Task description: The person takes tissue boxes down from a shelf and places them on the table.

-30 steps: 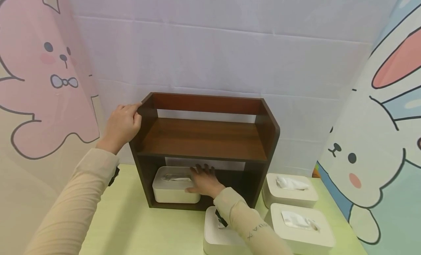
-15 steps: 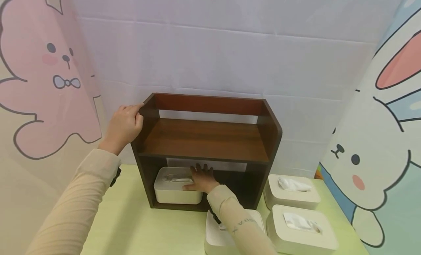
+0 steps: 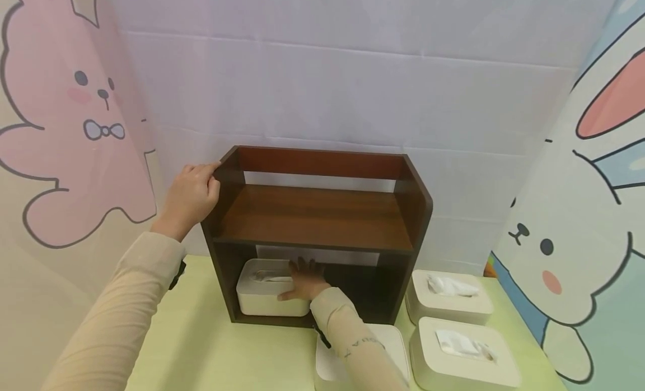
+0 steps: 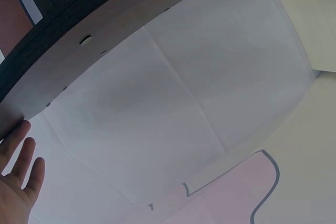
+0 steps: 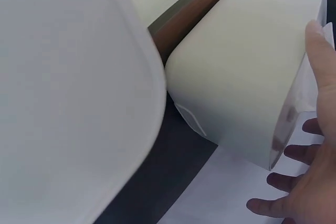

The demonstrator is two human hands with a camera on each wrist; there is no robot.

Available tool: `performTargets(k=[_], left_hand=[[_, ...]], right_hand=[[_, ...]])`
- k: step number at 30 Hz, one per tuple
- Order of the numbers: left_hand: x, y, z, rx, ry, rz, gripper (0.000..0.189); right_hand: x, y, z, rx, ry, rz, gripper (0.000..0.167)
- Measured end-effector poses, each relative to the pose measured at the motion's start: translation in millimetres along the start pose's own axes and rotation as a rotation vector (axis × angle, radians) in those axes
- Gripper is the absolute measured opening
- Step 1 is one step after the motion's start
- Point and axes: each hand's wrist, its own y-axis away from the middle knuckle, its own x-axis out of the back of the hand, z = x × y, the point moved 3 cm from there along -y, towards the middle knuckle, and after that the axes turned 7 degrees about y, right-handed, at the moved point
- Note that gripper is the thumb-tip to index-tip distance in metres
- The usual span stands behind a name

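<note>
A dark brown two-tier shelf stands on the pale green table. My left hand rests at the upper front corner of its left side panel; in the left wrist view, several extended fingers show beside the panel, one fingertip touching it. Inside the lower compartment, at the left, sits a cream tissue box with a tissue in its top slot. My right hand reaches to the box's right end, fingers spread. The thumb lies on its top near the tissue in the right wrist view, while the other fingers stand apart from the box.
Outside the shelf, a second tissue box stands in front, partly hidden by the right forearm. Two more boxes, one farther back and one nearer, stand to the right. A white cloth backdrop hangs behind.
My right hand and forearm have shifted slightly left over the tissue box in the shelf. The box shows no clear shift within the shelf. My left hand stays at the shelf's corner.
</note>
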Motion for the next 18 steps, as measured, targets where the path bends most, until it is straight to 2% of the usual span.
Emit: performTargets(k=[18], left_hand=[[0.1, -1.0, -1.2, -0.024, 0.007, 0.018, 0.04]], right_hand=[[1.7, 5.0, -5.4, 0.006, -0.017, -0.005, 0.099]])
